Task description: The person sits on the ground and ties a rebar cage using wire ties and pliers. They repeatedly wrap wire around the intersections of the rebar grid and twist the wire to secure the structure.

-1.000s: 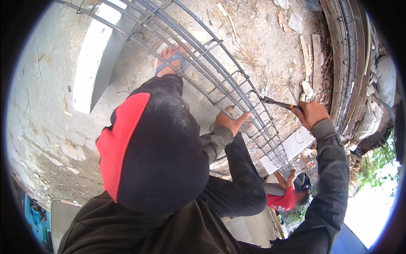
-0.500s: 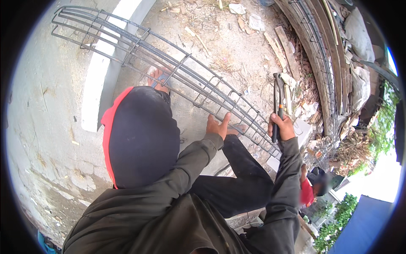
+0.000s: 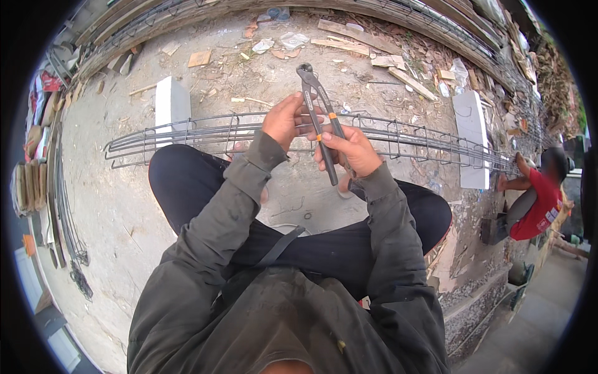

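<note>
A pair of pincers (image 3: 311, 77) with dark handles and orange bands is held upright in front of me. My right hand (image 3: 356, 149) is closed round the lower part of the handles, which stand slightly apart. Beside the upper handles is my left hand (image 3: 283, 123), its fingers loosely bent and apart, partly hidden behind the tool. Whether they touch it I cannot tell. Beyond both hands, a long rebar cage (image 3: 411, 138) of bars and square ties lies crosswise.
White blocks stand under the cage at left (image 3: 172, 103) and right (image 3: 471, 140). A person in a red shirt (image 3: 541, 202) squats at its right end. Wood scraps (image 3: 358, 37) litter the far ground, before long boards (image 3: 398, 17). Thin rods (image 3: 67, 212) lie at left.
My view has swung, so the cage now runs crosswise. My left hand has left the cage and come beside the pincers. The right hand has brought the pincers to the middle.
</note>
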The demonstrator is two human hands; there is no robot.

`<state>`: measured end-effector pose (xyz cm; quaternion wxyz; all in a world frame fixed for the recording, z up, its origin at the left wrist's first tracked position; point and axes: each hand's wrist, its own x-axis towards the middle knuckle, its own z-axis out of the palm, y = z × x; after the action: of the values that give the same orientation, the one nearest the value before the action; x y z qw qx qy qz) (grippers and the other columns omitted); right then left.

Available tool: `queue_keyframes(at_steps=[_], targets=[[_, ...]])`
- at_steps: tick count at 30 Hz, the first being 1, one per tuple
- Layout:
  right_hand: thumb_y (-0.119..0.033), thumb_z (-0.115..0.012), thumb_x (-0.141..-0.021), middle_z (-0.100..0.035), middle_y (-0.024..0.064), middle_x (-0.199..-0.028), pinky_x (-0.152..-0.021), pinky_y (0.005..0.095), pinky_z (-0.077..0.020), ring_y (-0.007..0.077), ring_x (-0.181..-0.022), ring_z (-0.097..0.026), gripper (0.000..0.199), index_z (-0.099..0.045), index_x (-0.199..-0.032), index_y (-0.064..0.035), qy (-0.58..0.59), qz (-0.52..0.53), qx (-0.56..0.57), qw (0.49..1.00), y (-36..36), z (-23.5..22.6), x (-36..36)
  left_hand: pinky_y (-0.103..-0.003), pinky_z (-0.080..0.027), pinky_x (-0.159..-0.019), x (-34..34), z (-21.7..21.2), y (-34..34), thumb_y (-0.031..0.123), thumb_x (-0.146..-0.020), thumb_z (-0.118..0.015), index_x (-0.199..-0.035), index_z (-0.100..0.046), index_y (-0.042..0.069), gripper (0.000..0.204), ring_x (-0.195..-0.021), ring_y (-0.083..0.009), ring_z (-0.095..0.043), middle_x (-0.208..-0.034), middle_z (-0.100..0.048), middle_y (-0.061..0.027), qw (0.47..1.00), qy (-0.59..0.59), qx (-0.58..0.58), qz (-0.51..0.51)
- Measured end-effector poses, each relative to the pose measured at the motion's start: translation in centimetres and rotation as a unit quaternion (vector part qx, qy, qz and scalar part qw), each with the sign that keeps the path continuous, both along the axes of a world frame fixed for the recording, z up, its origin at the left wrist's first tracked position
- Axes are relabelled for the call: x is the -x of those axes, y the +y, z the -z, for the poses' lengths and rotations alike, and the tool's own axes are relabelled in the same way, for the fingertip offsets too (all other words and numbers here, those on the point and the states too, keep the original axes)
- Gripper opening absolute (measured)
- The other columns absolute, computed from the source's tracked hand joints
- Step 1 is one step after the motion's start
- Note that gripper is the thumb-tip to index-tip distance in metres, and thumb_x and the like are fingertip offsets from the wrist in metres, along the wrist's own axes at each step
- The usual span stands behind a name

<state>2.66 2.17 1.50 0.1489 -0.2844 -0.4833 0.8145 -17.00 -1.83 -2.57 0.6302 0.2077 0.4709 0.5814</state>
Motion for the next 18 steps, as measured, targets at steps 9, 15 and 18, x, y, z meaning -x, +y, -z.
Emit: queue_keyframes(at_steps=[9, 15, 18], targets=[[-0.012, -0.059, -0.099, -0.072, 0.0171, -0.103, -0.077, 0.0352, -0.0598, 0.0224, -0.081, -0.073, 0.050, -0.047, -0.147, -0.0024, 0.141, -0.050, 0.052, 0.987, -1.3, 0.2, -1.4, -0.035, -0.054, -0.080, 4.4, -0.6, -0.9, 0.024, -0.106, -0.052, -0.109, -0.062, 0.005, 0.021, -0.090, -0.0180, -0.066, -0.095, -0.066, -0.0042, 0.991, 0.048, -0.112, 0.064], [-0.013, -0.062, -0.100, -0.067, 0.0136, -0.118, -0.080, 0.0378, -0.0605, 0.0203, -0.095, -0.070, 0.064, -0.032, -0.156, -0.0126, 0.163, -0.013, 0.044, 0.986, -1.5, 1.9, -2.5, -0.028, -0.048, -0.055, 4.4, 4.9, 0.8, 0.035, -0.104, -0.055, -0.100, -0.059, 0.008, 0.027, -0.063, -0.0116, -0.055, -0.075, -0.053, 0.0010, 0.997, 0.036, 0.057, -0.038], [-0.015, -0.060, -0.101, -0.068, 0.0092, -0.105, -0.070, 0.0330, -0.0607, 0.0155, -0.082, -0.068, 0.060, -0.034, -0.156, -0.0123, 0.106, 0.007, 0.017, 0.994, 0.4, 4.1, -2.9, -0.026, -0.037, -0.044, 7.4, 8.2, 1.9, 0.035, -0.103, -0.056, -0.095, -0.056, 0.009, 0.028, -0.053, -0.0079, -0.043, -0.066, -0.041, 0.0037, 0.978, 0.119, 0.065, -0.158]])
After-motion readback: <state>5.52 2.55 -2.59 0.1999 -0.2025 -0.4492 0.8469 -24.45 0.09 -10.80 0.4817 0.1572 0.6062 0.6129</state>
